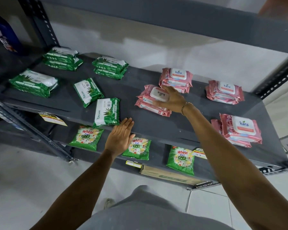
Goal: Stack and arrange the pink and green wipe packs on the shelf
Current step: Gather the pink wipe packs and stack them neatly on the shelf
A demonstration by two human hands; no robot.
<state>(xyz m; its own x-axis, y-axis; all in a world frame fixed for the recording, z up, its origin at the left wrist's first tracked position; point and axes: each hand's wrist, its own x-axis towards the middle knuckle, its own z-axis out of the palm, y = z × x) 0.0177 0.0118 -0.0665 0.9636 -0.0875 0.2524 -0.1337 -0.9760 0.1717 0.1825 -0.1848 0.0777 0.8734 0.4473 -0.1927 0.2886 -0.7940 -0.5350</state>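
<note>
On the dark grey shelf (136, 117), green wipe packs lie on the left and pink ones on the right. Green stacks sit at the back left (61, 59), back middle (110, 67) and far left (34, 83). Two single green packs lie loose, one in the middle (88, 91) and one at the front edge (106, 112). Pink stacks stand at the back (176, 79), far right (224, 92) and front right (239, 130). My right hand (170, 100) rests on the top pack of the middle pink stack (152, 100). My left hand (119, 138) hovers flat and open just right of the front green pack.
Green detergent pouches (86, 138) lie on the lower shelf with price tags (51, 118) and a cardboard box (170, 175). An upper shelf beam (156, 15) hangs overhead. Perforated metal uprights (38, 135) frame the left and right sides.
</note>
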